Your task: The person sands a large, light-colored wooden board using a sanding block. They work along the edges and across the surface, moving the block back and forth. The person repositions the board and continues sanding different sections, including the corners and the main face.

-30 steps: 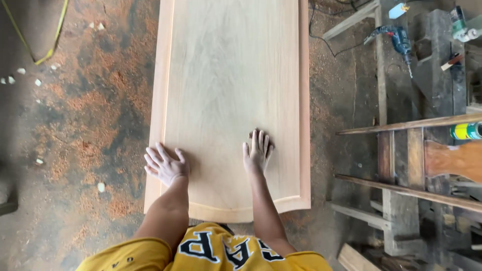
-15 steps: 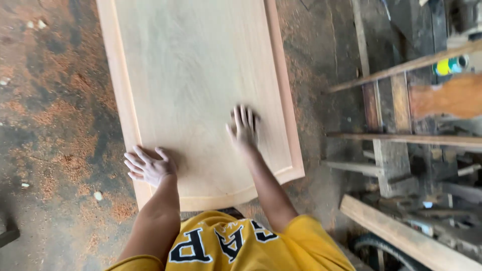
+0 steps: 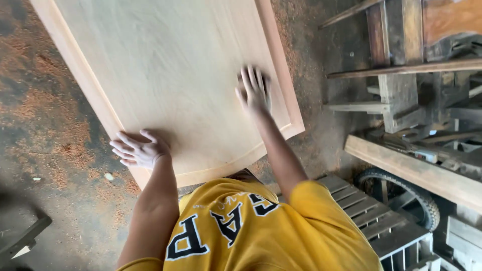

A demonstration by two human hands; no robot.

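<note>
Both hands spread flat, fingers apart, on pale rectangular wooden panel [image 3: 170, 75] with raised border: left hand [image 3: 136, 149] near its left edge, right hand [image 3: 254, 90] farther up, long axis running away from body.

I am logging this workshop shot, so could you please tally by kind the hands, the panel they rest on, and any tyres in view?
Hands: 2, the left hand and the right hand, both flat on the panel
Pale wooden panel: 1
Tyre: 1, partly hidden at the lower right
Total: 4
</note>
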